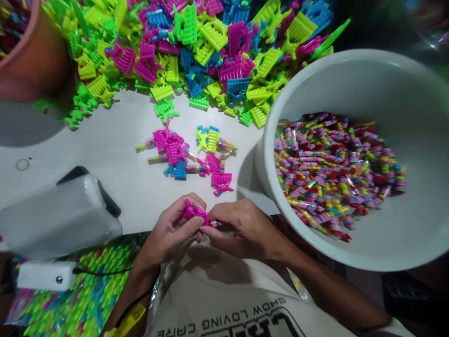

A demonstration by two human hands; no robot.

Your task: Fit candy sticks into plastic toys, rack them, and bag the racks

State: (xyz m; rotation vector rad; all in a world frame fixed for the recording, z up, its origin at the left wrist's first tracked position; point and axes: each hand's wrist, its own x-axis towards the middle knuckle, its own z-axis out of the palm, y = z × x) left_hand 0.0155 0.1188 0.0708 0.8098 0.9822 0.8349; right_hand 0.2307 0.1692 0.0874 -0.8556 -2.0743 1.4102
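My left hand (177,227) is closed round a pink plastic toy piece (196,213), near the table's front edge. Against the right end of that piece, my right hand (238,224) pinches a small candy tube (214,223) with a colourful wrapper, mostly hidden by the fingers. Just beyond my hands lies a small group of pink toy pieces (175,147), a blue one (176,170) and a yellow one (210,140), with candy tubes sticking out of several.
A big heap of bright toy pieces (210,51) covers the table's back. On the right stands a grey tub (277,187) of wrapped candy tubes; an orange bucket (42,61) is back left. A plastic bag (63,215) overlaps a dark phone (110,201) at left.
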